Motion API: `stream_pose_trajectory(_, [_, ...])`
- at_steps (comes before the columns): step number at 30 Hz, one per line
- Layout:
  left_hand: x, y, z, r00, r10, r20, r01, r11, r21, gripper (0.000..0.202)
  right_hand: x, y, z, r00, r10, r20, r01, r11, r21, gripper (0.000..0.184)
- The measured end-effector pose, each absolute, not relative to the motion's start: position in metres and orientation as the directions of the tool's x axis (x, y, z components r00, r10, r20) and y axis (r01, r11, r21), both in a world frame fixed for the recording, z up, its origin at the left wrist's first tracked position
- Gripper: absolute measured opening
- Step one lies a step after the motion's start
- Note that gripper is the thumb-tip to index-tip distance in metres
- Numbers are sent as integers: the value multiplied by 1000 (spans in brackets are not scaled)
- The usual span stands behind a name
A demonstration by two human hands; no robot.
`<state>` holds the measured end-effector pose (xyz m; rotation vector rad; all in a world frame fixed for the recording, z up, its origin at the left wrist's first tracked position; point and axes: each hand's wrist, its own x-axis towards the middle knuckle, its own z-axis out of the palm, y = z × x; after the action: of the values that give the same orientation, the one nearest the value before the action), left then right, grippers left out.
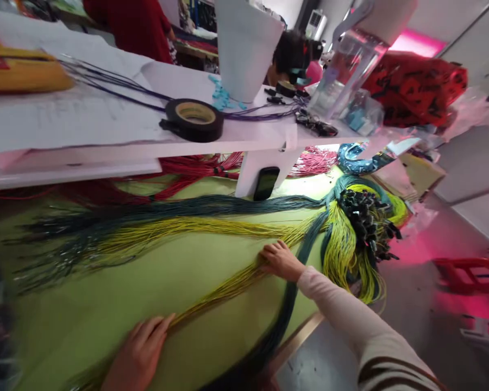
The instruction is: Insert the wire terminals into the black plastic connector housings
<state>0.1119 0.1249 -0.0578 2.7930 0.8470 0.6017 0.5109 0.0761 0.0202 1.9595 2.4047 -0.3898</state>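
Note:
A bundle of thin yellow wires [224, 288] stretches across the green tabletop [163, 282] between my two hands. My right hand [283, 262] is closed round it near the middle of the table. At the lower left, my left hand [136, 353] is closed on the same bundle, its fingertips near the wires. A second spread of yellow wires [187, 224] lies farther back, beside a dark green bundle [228, 204]. Another dark green bundle [285, 312] passes under my right forearm and runs toward the front edge.
Black connectors [367, 220] cluster at the right end of the wires. A raised white shelf [118, 130] holds a black tape roll [194, 119], a white container [244, 49] and an orange tool [24, 68]. A phone [266, 183] leans on the shelf support. Red wires [183, 176] lie behind.

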Motion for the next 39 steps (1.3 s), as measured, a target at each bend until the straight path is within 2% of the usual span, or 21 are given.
stream_pose_trajectory(2, [104, 127, -62, 778, 540, 321, 456, -837, 303, 39, 528, 54, 26, -234, 941, -244, 969, 205, -140, 62])
stream_pose_trajectory(3, [101, 128, -65, 785, 531, 318, 440, -840, 318, 41, 530, 47, 27, -242, 930, -276, 969, 219, -109, 63])
stream_pose_trajectory(7, [117, 133, -65, 745, 570, 345, 473, -817, 328, 39, 518, 54, 23, -249, 912, -327, 965, 262, -5, 20])
stream_pose_trajectory(9, [156, 130, -56, 723, 609, 327, 506, -789, 349, 46, 516, 69, 23, -280, 902, -329, 957, 291, -15, 15])
stream_pose_trajectory(11, [212, 125, -43, 770, 574, 277, 451, -798, 400, 57, 519, 83, 29, -301, 903, -306, 952, 306, -32, 12])
stream_pose_trajectory(13, [268, 121, -31, 796, 570, 204, 429, -768, 475, 57, 525, 91, 39, -304, 914, -270, 951, 305, -39, 13])
stream_pose_trajectory(16, [320, 132, -17, 743, 653, -145, 588, -534, 608, 39, 535, 87, 52, -297, 935, -192, 955, 293, -49, 16])
stream_pose_trajectory(18, [328, 152, -5, 745, 579, -332, 583, -323, 746, 26, 545, 77, 55, -325, 943, -75, 944, 318, -85, 22])
stream_pose_trajectory(20, [326, 178, 14, 773, 526, -355, 486, -132, 864, 30, 560, 66, 52, -388, 922, -15, 915, 383, -130, 28])
stream_pose_trajectory(22, [325, 204, 39, 733, 564, -380, 463, -5, 886, 35, 581, 59, 45, -410, 905, -117, 908, 392, -150, 27])
stream_pose_trajectory(25, [335, 232, 76, 693, 630, -350, 357, 123, 926, 37, 617, 54, 35, -270, 920, -283, 963, 250, -104, 26])
stream_pose_trajectory(29, [349, 251, 98, 668, 663, -338, 328, 144, 933, 33, 649, 42, 29, -87, 971, -225, 992, 63, -109, 21])
stream_pose_trajectory(32, [353, 259, 101, 656, 674, -341, 323, 158, 933, 33, 656, 28, 32, 7, 989, -148, 974, -40, -221, 11])
stream_pose_trajectory(34, [355, 262, 106, 656, 670, -347, 307, 183, 934, 35, 663, 23, 37, 76, 994, -83, 941, -99, -324, 10])
stream_pose_trajectory(37, [362, 264, 120, 654, 685, -320, 264, 189, 946, 37, 689, 35, 43, 312, 948, 62, 846, -247, -472, 24])
stream_pose_trajectory(39, [366, 262, 129, 655, 697, -291, 256, 157, 954, 37, 714, 55, 42, 522, 841, 141, 733, -358, -578, 34])
